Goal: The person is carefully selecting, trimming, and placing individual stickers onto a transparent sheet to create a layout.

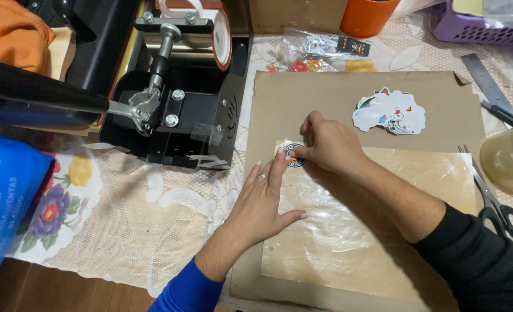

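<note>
A clear plastic sheet [349, 231] lies on a brown cardboard board [302, 98]. At the sheet's top left corner sits a small round black-and-white sticker [295, 158]. My right hand [328, 144] presses on that sticker with its fingertips, holding nothing. My left hand [259, 199] lies flat on the sheet's left edge, fingers spread, fingertips touching the sticker's left side. A pile of cut-out stickers [390, 111] rests on the cardboard beyond my right hand.
A black mug heat press [181, 86] with a long handle stands at the left. Scissors [496, 199], a roll of clear tape [507, 159] and a metal ruler [487, 81] lie at the right. An orange cup [367, 17], a purple basket [476, 23] and a bag of stickers [325, 46] sit behind.
</note>
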